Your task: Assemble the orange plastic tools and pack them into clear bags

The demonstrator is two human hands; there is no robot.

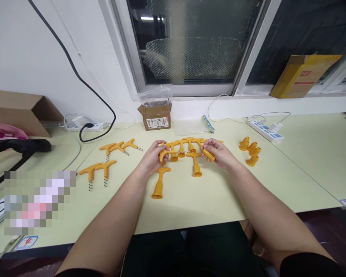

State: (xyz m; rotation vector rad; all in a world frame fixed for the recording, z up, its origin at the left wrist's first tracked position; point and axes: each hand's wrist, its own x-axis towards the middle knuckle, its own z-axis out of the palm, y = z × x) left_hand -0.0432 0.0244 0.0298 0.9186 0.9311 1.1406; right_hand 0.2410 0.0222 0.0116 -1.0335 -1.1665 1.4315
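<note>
My left hand (155, 158) is closed round a yellow T-handled corkscrew (168, 152), whose metal spiral points right. Closed on a small yellow bell-shaped sleeve (208, 155), my right hand (220, 153) faces it, the spiral's tip close to the sleeve. Whether the two touch I cannot tell. Behind and below the hands lie several corkscrews with sleeves on, among them one upright-lying piece (196, 165) and another nearer me (158, 184). On the left are several bare corkscrews (90, 173) with spirals showing. Several loose sleeves (252, 160) stand or lie on the right.
A small open cardboard box (158, 118) and a clear plastic bag (190, 126) sit at the back by the window. Power strips (263, 130) with cables lie left and right. A black cable (75, 67) hangs at left, above a black strap-like object (20, 148). The table (184, 211) has a near edge.
</note>
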